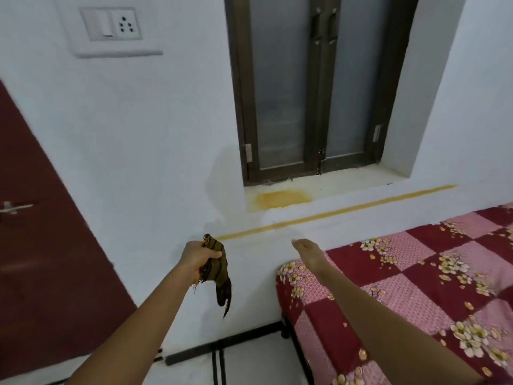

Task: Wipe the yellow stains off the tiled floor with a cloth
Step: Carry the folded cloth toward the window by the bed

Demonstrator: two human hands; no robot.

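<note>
My left hand (pixel 197 259) grips the olive cloth (pixel 219 270) bunched mid-length; it looks soft, light, limp. My right hand (pixel 306 247) is open, empty.

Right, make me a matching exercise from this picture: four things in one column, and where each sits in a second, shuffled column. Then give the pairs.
Things:
1. cloth
2. yellow patch
3. switch and socket plate
4. checked bedcover

Places:
A. on the sill below the window
B. high on the wall, left of the window
C. bunched in the left hand
D. lower right, under the right forearm

Pairs: 1-C, 2-A, 3-B, 4-D
</note>
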